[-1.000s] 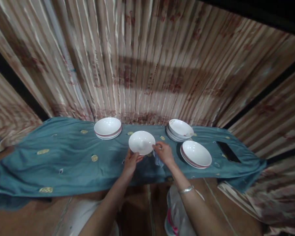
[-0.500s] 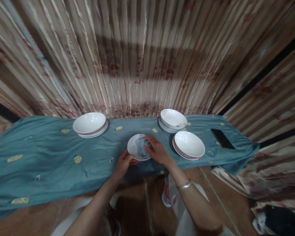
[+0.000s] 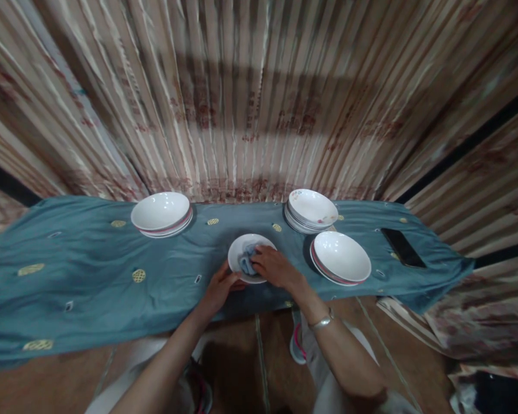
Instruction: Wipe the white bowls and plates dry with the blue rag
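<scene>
A small white bowl is tilted a little above the front part of the cloth-covered table. My left hand grips its left rim, thumb on top and fingers beneath. Inside the bowl, my right hand presses a bunched blue-grey cloth against the surface, fingers closed on it. Part of the cloth is hidden under those fingers. To the right of my right hand stands a stack of white bowls with reddish rims.
Behind that stack stands another of white floral bowls. A third white stack is at the back left. A black phone lies at the right on the teal tablecloth. A pleated curtain hangs behind the table.
My right hand has shifted the cloth inside the bowl, and it is now more bunched. My left hand keeps its hold on the rim. The whole view has shifted slightly.
</scene>
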`<state>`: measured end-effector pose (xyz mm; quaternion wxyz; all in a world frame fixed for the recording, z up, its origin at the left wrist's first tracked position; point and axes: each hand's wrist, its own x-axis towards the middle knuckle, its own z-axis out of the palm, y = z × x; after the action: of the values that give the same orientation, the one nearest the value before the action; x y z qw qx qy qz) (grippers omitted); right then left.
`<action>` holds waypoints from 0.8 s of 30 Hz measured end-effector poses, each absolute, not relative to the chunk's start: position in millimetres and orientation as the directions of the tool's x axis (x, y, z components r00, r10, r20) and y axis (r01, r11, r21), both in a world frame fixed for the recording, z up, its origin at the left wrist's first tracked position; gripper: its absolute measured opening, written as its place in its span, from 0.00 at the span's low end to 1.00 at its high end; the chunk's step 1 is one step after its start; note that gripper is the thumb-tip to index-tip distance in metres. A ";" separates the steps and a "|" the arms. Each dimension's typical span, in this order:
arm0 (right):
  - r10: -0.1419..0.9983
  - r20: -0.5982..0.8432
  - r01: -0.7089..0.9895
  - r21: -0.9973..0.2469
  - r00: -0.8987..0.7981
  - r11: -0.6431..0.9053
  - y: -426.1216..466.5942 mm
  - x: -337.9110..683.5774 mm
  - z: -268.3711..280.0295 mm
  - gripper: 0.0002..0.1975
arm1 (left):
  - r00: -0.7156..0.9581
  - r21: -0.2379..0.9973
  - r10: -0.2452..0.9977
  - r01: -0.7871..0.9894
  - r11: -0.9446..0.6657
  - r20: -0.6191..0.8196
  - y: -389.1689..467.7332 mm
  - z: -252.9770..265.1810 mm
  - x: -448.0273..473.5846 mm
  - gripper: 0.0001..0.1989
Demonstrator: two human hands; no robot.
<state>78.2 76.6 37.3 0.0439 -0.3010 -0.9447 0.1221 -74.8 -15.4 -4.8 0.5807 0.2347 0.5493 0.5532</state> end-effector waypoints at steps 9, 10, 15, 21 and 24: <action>0.506 -0.100 0.497 -0.419 -0.857 0.760 80.2 77.6 39.5 0.10 | -0.156 0.818 0.913 -0.518 0.249 -0.377 -23.2 -6.8 -73.7 0.45; 0.487 -0.100 0.474 -0.465 -0.868 0.748 80.9 77.6 40.1 0.10 | -0.151 0.815 0.914 -0.523 0.250 -0.377 -23.7 -6.3 -73.3 0.45; 0.469 -0.058 0.380 -0.677 -0.881 0.631 79.0 72.4 39.7 0.12 | -0.149 0.798 0.908 -0.547 0.255 -0.392 -23.4 -4.4 -73.7 0.47; 0.455 0.197 0.153 -0.766 -0.869 0.624 75.1 64.4 26.3 0.21 | -0.162 0.837 0.922 -0.496 0.233 -0.353 -22.9 -2.2 -73.7 0.43; 0.475 0.297 0.117 -0.737 -0.828 0.665 75.8 64.0 16.4 0.22 | -0.145 0.861 0.933 -0.452 0.233 -0.329 -21.0 -0.4 -72.7 0.45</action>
<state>64.0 75.8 16.4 0.2400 -0.1684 -0.8803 0.3729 -72.7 -21.0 -0.4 0.6075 0.2416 0.4975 0.5701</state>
